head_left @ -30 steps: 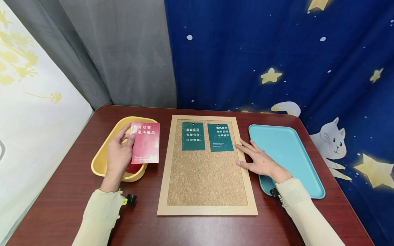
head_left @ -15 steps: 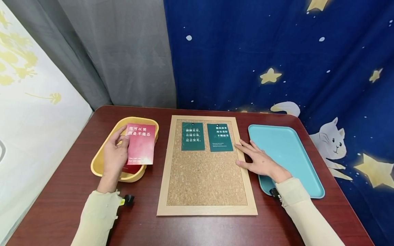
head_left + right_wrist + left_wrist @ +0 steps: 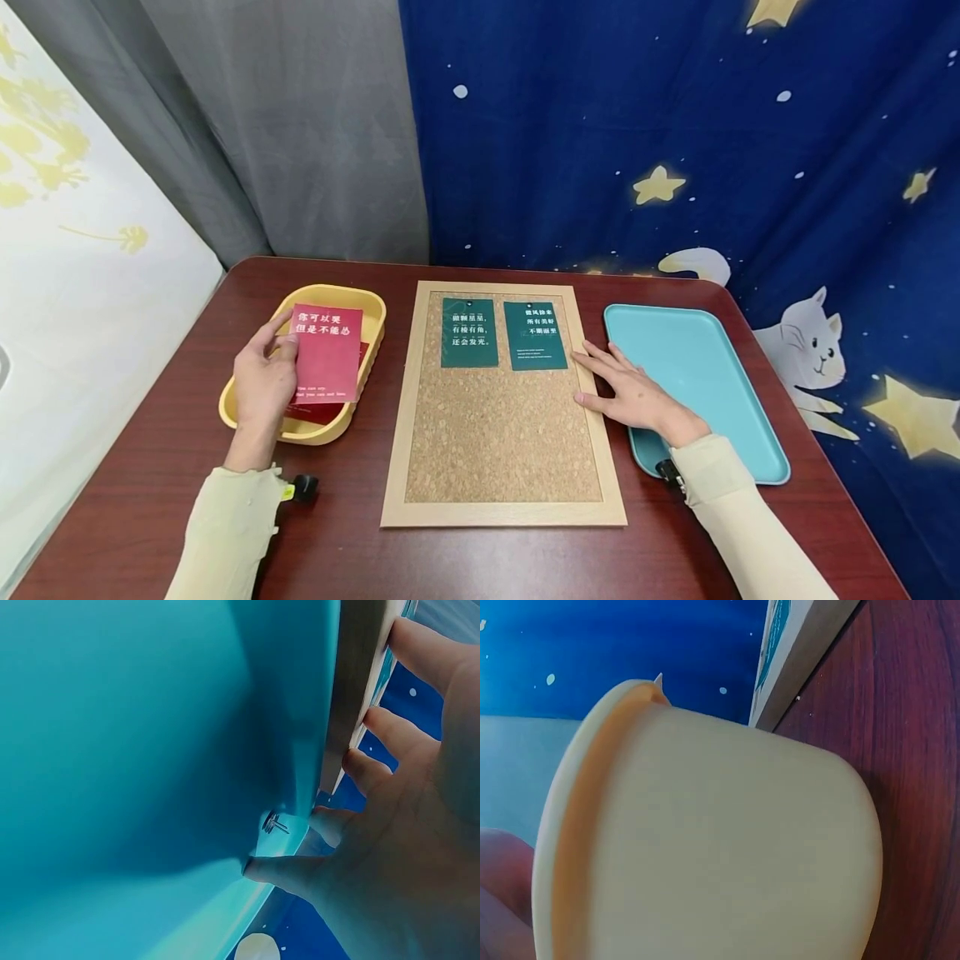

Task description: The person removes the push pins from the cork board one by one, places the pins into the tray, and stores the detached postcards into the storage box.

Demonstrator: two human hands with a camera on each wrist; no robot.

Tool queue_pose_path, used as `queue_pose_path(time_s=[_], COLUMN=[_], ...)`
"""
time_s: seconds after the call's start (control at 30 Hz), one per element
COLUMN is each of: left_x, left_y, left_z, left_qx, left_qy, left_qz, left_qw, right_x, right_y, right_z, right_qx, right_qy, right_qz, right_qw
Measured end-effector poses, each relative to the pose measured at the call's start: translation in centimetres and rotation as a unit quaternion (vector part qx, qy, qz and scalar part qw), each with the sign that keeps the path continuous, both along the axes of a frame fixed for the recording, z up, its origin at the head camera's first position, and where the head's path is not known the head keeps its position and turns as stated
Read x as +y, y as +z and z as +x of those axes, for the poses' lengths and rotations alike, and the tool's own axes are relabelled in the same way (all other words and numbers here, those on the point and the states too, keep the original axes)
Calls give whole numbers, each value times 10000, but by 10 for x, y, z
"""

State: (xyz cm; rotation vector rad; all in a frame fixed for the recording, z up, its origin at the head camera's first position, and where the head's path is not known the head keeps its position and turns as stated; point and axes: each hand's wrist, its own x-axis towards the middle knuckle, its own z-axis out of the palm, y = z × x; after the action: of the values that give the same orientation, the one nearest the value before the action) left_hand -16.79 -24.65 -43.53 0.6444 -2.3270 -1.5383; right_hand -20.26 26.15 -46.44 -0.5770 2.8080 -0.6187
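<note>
My left hand (image 3: 264, 382) pinches a pink-red card (image 3: 327, 357) by its left edge, thumb on top, above the yellow basket (image 3: 232, 412). Under it, darker red cards or paper (image 3: 318, 414) lie in the basket; how many is hidden. In the left wrist view the basket's outer wall (image 3: 727, 840) covers most of the scene. My right hand (image 3: 633, 396) rests with spread, straight fingers on the right frame edge of the cork board (image 3: 502, 442). Two dark green cards, a left one (image 3: 469, 333) and a right one (image 3: 536, 337), are pinned at the board's top.
A light blue tray (image 3: 697, 375) stands right of the board, partly under my right wrist. In the right wrist view a pushpin (image 3: 274, 823) lies in it. The dark red wooden table (image 3: 480, 567) meets a grey and blue curtain (image 3: 570, 150) behind.
My left hand has moved left and slightly down with the pink-red card, from the basket's right side to over the basket. My right hand has stayed on the board's frame.
</note>
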Motion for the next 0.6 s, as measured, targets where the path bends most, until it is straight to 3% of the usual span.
queue_pose_path(time_s=[0.23, 0.6], left_x=[-6, -16], left_y=[2, 1], left_z=[-2, -3], left_qx=[-87, -135], left_qy=[129, 194], left_qz=[-155, 65], left_qw=[9998, 9997], right_x=[0, 0], right_y=[0, 2], right_z=[0, 0], right_qx=[0, -34], right_qy=[24, 8], right_qz=[4, 14], right_qw=[10000, 10000])
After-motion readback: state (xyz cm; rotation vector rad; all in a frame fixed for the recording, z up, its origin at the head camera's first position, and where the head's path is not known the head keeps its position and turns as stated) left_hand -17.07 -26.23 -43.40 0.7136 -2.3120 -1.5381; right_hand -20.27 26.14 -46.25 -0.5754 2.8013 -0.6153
